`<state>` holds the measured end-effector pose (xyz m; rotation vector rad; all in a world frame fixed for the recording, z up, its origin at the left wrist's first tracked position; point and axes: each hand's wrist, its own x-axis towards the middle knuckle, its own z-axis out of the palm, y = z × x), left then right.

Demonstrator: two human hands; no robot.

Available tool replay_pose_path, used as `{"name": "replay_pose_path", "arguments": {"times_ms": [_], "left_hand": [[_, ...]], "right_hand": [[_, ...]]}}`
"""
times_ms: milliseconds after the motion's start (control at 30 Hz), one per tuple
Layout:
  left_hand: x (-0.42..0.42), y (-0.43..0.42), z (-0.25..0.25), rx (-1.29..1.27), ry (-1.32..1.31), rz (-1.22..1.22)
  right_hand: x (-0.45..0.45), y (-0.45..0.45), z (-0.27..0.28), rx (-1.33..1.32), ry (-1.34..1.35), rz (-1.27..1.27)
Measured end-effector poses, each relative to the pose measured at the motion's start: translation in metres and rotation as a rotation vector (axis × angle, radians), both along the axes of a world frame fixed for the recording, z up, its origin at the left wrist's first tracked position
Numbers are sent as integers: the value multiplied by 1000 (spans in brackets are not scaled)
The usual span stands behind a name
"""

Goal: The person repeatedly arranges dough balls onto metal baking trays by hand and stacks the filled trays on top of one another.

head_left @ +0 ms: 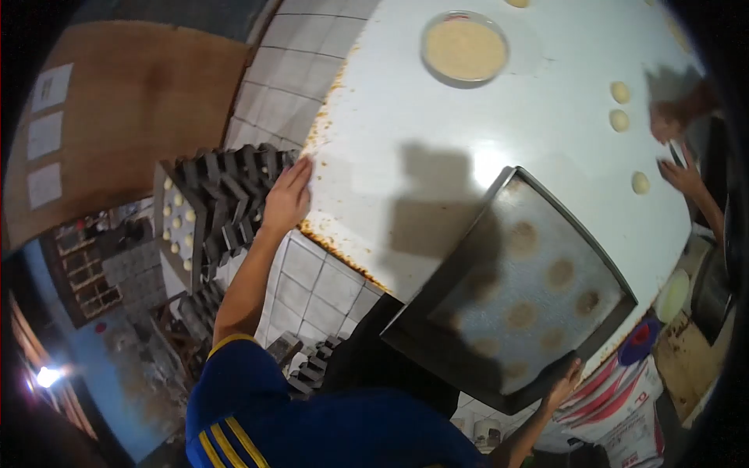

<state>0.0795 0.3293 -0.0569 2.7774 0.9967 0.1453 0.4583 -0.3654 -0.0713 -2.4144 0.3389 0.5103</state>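
A dark baking tray (pixel 616 285) rests at the near edge of the white table (pixel 367 171), partly overhanging it. Its pale liner carries several round brown stains. With fingers curled over the tray's near right corner, my right hand (pixel 563 388) grips the rim. My left hand (pixel 289 196) lies on the table's rusty left edge, fingers stretched out and holding nothing. Several dough balls (pixel 619 120) sit on the far right of the tabletop. A round metal pan (pixel 466 50) filled with a pale, crumbly-looking substance stands at the back.
Stacked dark trays (pixel 226 187) stand left of the table; one tray (pixel 179 226) bears several dough pieces. Another person's hands (pixel 681 173) work at the right edge. Printed sacks (pixel 612 405) and a purple bowl (pixel 638 342) are at lower right.
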Motion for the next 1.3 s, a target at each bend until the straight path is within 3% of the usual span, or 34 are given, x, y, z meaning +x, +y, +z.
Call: {"name": "replay_pose_path", "arguments": {"times_ms": [67,133,200,233,267,300,400,433,500,600,700,767,833,933,1067,1167,1200,1267,1300], "left_hand": [[-48,2,10,-308,379,450],[-99,3,-2,-190,292,457],[-99,-15,16,59,103,397],[-88,-26,30,52,101,386],[-70,-38,47,34,4,398],[-37,-40,48,-18,-115,380],[78,-60,53,-151,-329,215],[117,-63,60,-163,-372,107],[199,-73,69,-262,-472,-69],[339,-90,77,-517,-546,-333],[463,-103,28,-738,-602,-623],[536,-112,-17,-456,-513,-756],[591,-121,-45,-320,-384,-690],[614,-137,-39,-234,-364,-637],[653,-134,-72,-160,-276,-597],[667,-126,-74,-189,-241,-596],[650,-127,-59,-193,-219,-575],[609,-131,-18,-332,-434,-598],[578,-133,3,-369,-462,-580]], "right_hand": [[-1,-32,-2,-63,-95,60],[-1,-3,20,97,-55,21],[13,1,8,194,98,82],[16,9,-19,-15,-49,146],[25,48,-15,-14,50,232],[24,29,-50,-3,29,180],[33,104,-20,-16,80,148],[45,127,-7,97,38,316],[62,185,25,-71,-334,475],[124,230,34,33,-516,566],[199,281,15,65,-669,622],[249,302,-6,12,-694,657],[285,317,-22,-25,-580,651],[306,326,-34,-26,-509,737],[319,332,-48,-154,-500,790],[338,327,-49,-154,-654,853],[346,322,-49,2,-352,814],[353,305,-44,338,-252,854],[329,304,-24,379,-245,836]]}}
